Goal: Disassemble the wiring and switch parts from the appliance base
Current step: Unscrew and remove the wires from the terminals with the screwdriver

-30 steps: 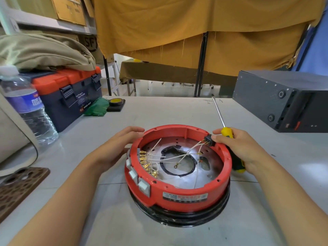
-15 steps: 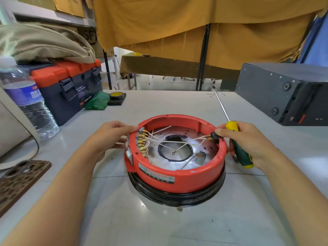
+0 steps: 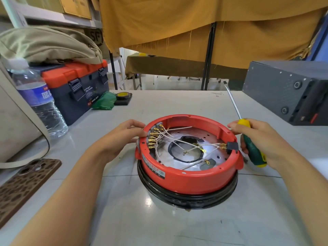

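1. The right hand [image 3: 260,139] curls around a screwdriver [image 3: 251,144] with a green and yellow handle. Its metal shaft points up and away from the person, and the forefinger reaches out to touch the far right rim of the appliance base [image 3: 188,176].
2. The left hand [image 3: 122,137] rests against the left outer wall of the base, fingers bent, with the fingertips at the rim beside the switch block [image 3: 154,137]. I cannot tell whether they pinch anything there.
3. The appliance base is a round red plastic ring sitting open side up on a black rim, in the middle of the pale grey table [image 3: 177,226].
4. Inside the ring, along the left wall, the switch block carries a row of brass terminals. White wires [image 3: 179,139] fan out from it across a silvery metal floor with a dark round opening in its centre.
5. Some wires end in loose ring connectors; others run to a small black connector [image 3: 232,146] at the right inner wall (close to the right hand).
6. Further left on the table stand a clear water bottle [image 3: 40,102] with a blue label and a dark toolbox [image 3: 78,87] with an orange lid, a beige bag [image 3: 48,45] lying on top of it.
7. A brown phone case [image 3: 24,185] lies at the near left edge.
8. A dark grey metal box [image 3: 284,89] sits at the far right, and mustard-yellow cloth [image 3: 195,23] hangs behind the table.
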